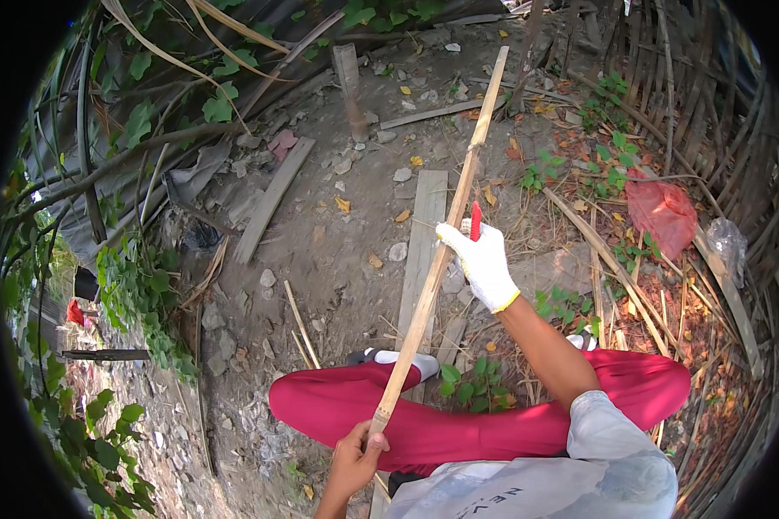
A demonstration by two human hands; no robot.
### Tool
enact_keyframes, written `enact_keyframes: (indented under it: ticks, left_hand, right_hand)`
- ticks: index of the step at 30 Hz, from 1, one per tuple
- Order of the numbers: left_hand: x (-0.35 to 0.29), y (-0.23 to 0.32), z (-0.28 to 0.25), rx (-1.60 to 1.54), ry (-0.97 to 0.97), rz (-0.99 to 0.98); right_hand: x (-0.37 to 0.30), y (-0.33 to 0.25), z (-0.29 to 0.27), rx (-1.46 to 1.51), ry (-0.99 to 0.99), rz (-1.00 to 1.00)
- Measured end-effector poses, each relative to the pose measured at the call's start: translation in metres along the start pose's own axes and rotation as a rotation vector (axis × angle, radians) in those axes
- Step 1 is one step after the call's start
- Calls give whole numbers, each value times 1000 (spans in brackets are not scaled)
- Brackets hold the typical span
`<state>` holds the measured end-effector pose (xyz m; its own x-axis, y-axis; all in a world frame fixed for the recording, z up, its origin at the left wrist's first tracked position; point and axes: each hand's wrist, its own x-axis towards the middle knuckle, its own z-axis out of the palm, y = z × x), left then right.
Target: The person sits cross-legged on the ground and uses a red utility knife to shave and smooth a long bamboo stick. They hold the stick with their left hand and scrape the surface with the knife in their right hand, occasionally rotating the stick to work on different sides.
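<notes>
A long split bamboo strip (441, 251) slants from my lap up to the far side, with nodes along its length. My left hand (357, 454), bare, is closed round its near end, thumb on top. My right hand (483, 259) wears a white glove with a yellow cuff and is closed beside the strip's middle, thumb against the strip. A slim red tool (475, 221) sticks up from the gloved fingers; the rest of it is hidden, so I cannot tell its kind.
My crossed legs in dark red trousers (485, 437) lie under the strip. Flat boards (273, 199) and stones rest on the dirt. A red plastic bag (660, 212) lies by the stick fence (710, 104) at right. Leafy vines (138, 294) hang at left.
</notes>
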<state>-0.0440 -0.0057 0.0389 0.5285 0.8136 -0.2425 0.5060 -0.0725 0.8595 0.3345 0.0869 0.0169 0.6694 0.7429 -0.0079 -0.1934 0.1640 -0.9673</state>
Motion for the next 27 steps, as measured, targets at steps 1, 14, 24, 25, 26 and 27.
enact_keyframes:
  ticks: [1,14,24,25,26,27]
  left_hand:
    - [2,-1,6,-49,42,-56]
    - [89,20,78,-479,-151,-243]
    - [123,44,93,-616,-289,-394]
    - [123,46,93,-598,-297,-400]
    - [123,48,92,-579,-304,-407]
    - [123,49,93,-562,-312,-414]
  right_hand:
    - [5,-6,0,-36,16,-41]
    - [-89,13,-24,-1136,-461,-372]
    - [-89,13,-32,-1409,-565,-210]
    - [-88,12,-31,-1419,-580,-173]
    - [-86,10,-30,-1429,-595,-136]
    - [-86,9,-29,-1438,-610,-98]
